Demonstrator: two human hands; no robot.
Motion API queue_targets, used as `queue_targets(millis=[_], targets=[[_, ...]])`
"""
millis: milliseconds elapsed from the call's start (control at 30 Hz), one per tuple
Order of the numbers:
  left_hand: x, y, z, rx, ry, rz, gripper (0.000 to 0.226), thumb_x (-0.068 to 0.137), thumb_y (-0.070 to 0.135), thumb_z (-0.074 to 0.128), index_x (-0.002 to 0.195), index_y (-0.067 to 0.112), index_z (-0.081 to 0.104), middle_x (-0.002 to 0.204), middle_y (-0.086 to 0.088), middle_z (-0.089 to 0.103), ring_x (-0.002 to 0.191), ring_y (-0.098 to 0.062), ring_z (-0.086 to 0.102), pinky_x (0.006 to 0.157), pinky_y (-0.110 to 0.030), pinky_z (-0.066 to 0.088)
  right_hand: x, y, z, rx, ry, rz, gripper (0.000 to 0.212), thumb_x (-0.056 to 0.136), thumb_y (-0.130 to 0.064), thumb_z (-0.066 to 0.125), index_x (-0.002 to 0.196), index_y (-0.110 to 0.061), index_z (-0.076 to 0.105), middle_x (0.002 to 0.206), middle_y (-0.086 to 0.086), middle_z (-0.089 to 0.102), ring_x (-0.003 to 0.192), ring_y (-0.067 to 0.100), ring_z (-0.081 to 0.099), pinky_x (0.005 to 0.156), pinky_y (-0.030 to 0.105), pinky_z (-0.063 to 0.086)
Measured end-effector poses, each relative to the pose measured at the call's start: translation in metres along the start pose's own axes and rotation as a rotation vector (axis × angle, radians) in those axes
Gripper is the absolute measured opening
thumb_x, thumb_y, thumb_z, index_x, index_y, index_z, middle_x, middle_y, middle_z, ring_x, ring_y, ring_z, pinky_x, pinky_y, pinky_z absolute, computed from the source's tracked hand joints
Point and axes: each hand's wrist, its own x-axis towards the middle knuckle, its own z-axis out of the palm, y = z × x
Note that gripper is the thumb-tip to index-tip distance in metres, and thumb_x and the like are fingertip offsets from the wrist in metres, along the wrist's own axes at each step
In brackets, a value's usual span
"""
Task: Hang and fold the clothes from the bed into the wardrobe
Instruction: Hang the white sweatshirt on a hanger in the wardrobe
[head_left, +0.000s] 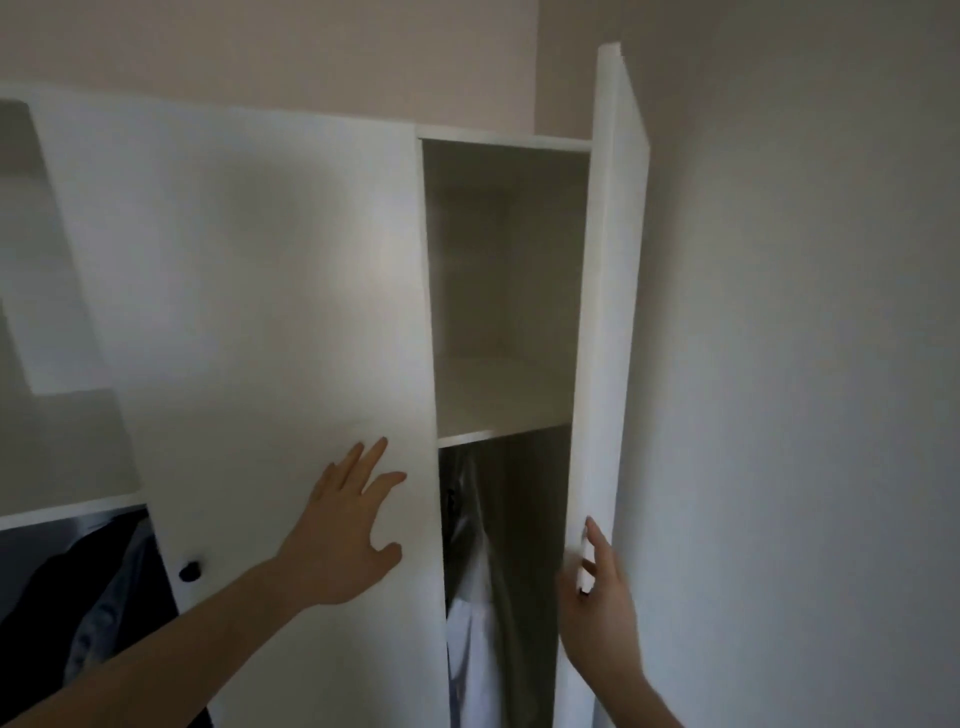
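Your left hand (347, 535) lies spread on one wardrobe (260, 312) door; your right hand (597, 587) seems to pinch the other door's (608, 312) edge; garments (470, 597) already hang under the shelf (498, 410); bed unseen.

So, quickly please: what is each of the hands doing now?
Left hand: open, fingers spread flat on the middle door.
Right hand: grips the right door edge.

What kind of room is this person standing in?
Probably a bedroom or dressing corner: a tall white wardrobe with doors open, an inner shelf, and clothes hanging beneath it, against plain walls.
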Motion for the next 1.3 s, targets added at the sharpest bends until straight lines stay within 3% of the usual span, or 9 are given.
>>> queue_targets(millis=[133, 267, 533, 733, 833, 900, 1067, 1200, 1300], targets=[[-0.023, -0.028, 0.006, -0.007, -0.033, -0.070, 0.080, 0.089, 0.053, 0.061, 0.158, 0.036, 0.025, 0.168, 0.009, -0.023, 0.156, -0.018, -0.022, 0.128, -0.041, -0.006, 0.000, -0.018, 0.056, -0.055, -0.287, -0.063, 0.077, 0.101, -0.022, 0.061, 0.163, -0.029, 0.015, 0.168, -0.012, 0.019, 0.154, 0.017, 0.025, 0.123, 0.041, 0.031], [-0.036, -0.065, 0.010, 0.004, -0.047, -0.148, 0.079, 0.092, 0.054, 0.056, 0.160, 0.037, 0.018, 0.165, 0.012, -0.032, 0.153, -0.014, -0.030, 0.128, -0.039, -0.009, 0.018, -0.033, 0.110, -0.023, -0.431, -0.075, 0.085, 0.099, -0.015, 0.061, 0.164, -0.029, 0.006, 0.171, -0.009, 0.007, 0.156, 0.014, 0.015, 0.122, 0.032, 0.028], [-0.028, -0.111, 0.028, 0.034, -0.068, -0.241, 0.081, 0.093, 0.053, 0.054, 0.161, 0.037, 0.014, 0.161, 0.019, -0.040, 0.148, -0.009, -0.038, 0.128, -0.040, -0.008, 0.054, -0.028, 0.190, -0.085, -0.465, -0.068, 0.100, 0.098, -0.022, 0.063, 0.161, -0.030, -0.014, 0.165, -0.015, -0.027, 0.158, 0.016, -0.002, 0.103, 0.034, 0.043], [-0.009, -0.113, 0.051, -0.045, 0.046, -0.208, 0.075, 0.090, 0.049, 0.056, 0.158, 0.036, 0.027, 0.168, 0.018, -0.024, 0.155, -0.010, -0.025, 0.128, -0.044, 0.007, 0.068, -0.022, 0.211, -0.105, -0.488, -0.101, 0.101, 0.097, -0.019, 0.064, 0.161, -0.033, -0.013, 0.159, -0.026, -0.034, 0.138, -0.010, -0.002, 0.061, 0.014, 0.045], [-0.014, -0.117, 0.060, -0.126, 0.123, -0.195, 0.067, 0.090, 0.049, 0.057, 0.153, 0.037, 0.036, 0.171, 0.019, -0.010, 0.158, -0.011, -0.013, 0.125, -0.043, 0.016, 0.068, -0.017, 0.215, -0.111, -0.473, -0.127, 0.103, 0.096, -0.019, 0.065, 0.160, -0.036, -0.014, 0.156, -0.032, -0.036, 0.138, -0.010, -0.004, 0.069, 0.013, 0.047], [-0.019, -0.122, 0.067, -0.183, 0.148, -0.185, 0.062, 0.092, 0.048, 0.059, 0.150, 0.038, 0.040, 0.171, 0.019, -0.003, 0.159, -0.011, -0.006, 0.123, -0.043, 0.022, 0.071, -0.015, 0.216, -0.093, -0.463, -0.134, 0.102, 0.096, -0.018, 0.065, 0.160, -0.037, -0.013, 0.155, -0.036, -0.035, 0.147, -0.006, -0.008, 0.091, 0.020, 0.045], [-0.033, -0.139, 0.081, -0.354, 0.173, -0.187, 0.058, 0.092, 0.034, 0.072, 0.145, 0.038, 0.049, 0.169, 0.024, 0.010, 0.157, -0.006, 0.008, 0.119, -0.037, 0.027, 0.070, -0.014, 0.208, -0.023, -0.457, -0.055, 0.093, 0.097, -0.010, 0.064, 0.163, -0.035, 0.005, 0.168, -0.025, -0.005, 0.153, -0.002, 0.008, 0.118, 0.037, 0.038], [-0.057, -0.160, 0.088, -0.513, 0.274, -0.280, 0.051, 0.088, 0.031, 0.072, 0.135, 0.039, 0.056, 0.154, 0.025, 0.034, 0.145, -0.005, 0.035, 0.110, -0.024, 0.034, 0.024, -0.018, 0.221, 0.000, -0.404, 0.014, 0.085, 0.097, -0.011, 0.064, 0.160, -0.046, 0.018, 0.165, -0.026, 0.017, 0.143, -0.005, 0.031, 0.113, 0.032, 0.043], [-0.080, -0.189, 0.091, -0.576, 0.434, -0.425, 0.048, 0.081, 0.026, 0.072, 0.127, 0.026, 0.058, 0.131, 0.012, 0.046, 0.121, -0.010, 0.052, 0.100, -0.031, 0.048, -0.019, -0.035, 0.249, 0.006, -0.465, -0.004, 0.082, 0.097, -0.014, 0.063, 0.154, -0.057, 0.022, 0.161, -0.032, 0.023, 0.142, -0.008, 0.034, 0.107, 0.022, 0.043]])
